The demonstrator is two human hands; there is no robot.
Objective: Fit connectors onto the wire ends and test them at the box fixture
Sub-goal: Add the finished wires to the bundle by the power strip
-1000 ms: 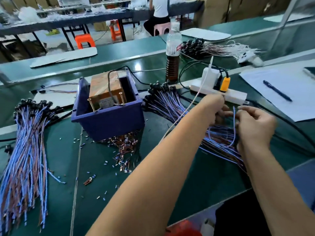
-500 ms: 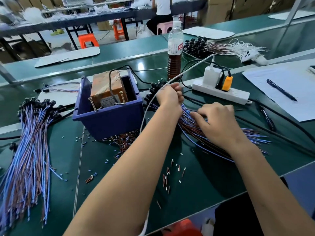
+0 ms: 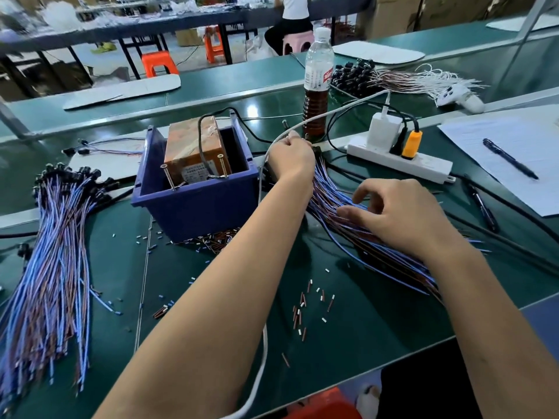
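hands have moved apart since a second ago: then both were bunched together over the right bundle, working one blue wire between them. now the left hand (image 3: 290, 158) is up at the far end of that bundle (image 3: 348, 213), by the black plug heads, just right of the blue box (image 3: 196, 204). the right hand (image 3: 402, 213) has dropped onto the middle of the bundle. half a second ago it lay flatter on the wires; now the fingers are lifting and curling.

meaning for the task, as a guess: one wire is done with and the next is being picked out, so this is a fetch step, not fitting or testing. nothing sits at the screws on the brown block (image 3: 193, 152) inside the box.

grip: left hand fingers are curled tight at the head end, looks like pinching something small there, but the back of the hand hides it, so cannot tell what. a white cable (image 3: 332, 111) runs past its knuckles; held or only touching, cannot tell. right hand is half spread, fingers bent, thumb and fingertips resting on the blue and brown wires, none clearly pinched.

finished-looking pile (image 3: 51, 267) lies well apart on the left. loose sleeves (image 3: 308, 306) scattered on the green table (image 3: 378, 322) between the arms.
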